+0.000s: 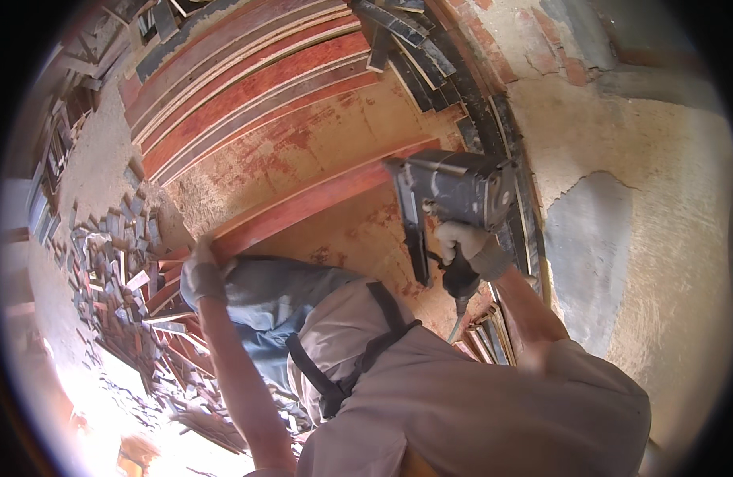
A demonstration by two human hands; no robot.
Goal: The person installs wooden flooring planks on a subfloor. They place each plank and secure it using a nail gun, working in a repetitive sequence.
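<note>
My right hand (pixel 476 250), in a pale glove, is closed around the handle of a dark pneumatic nail gun (pixel 454 189). The tool's nose meets or hovers just over the right part of a long red wooden strip (pixel 311 199); I cannot tell which. A thin air hose (pixel 455 327) runs down from the grip. At the strip's left end my left hand (pixel 202 274), also gloved, is closed on the wood, with its fingers partly hidden. Beneath the strip lies a worn tan panel (pixel 342 131) stained with red paint.
Several red and brown boards (pixel 255 99) lie side by side at the far end of the panel. Dark wood strips (pixel 418 60) pile up at the far right, beside a patchy plastered surface (pixel 637 207). Many small wood offcuts (pixel 124 278) cover the ground at left.
</note>
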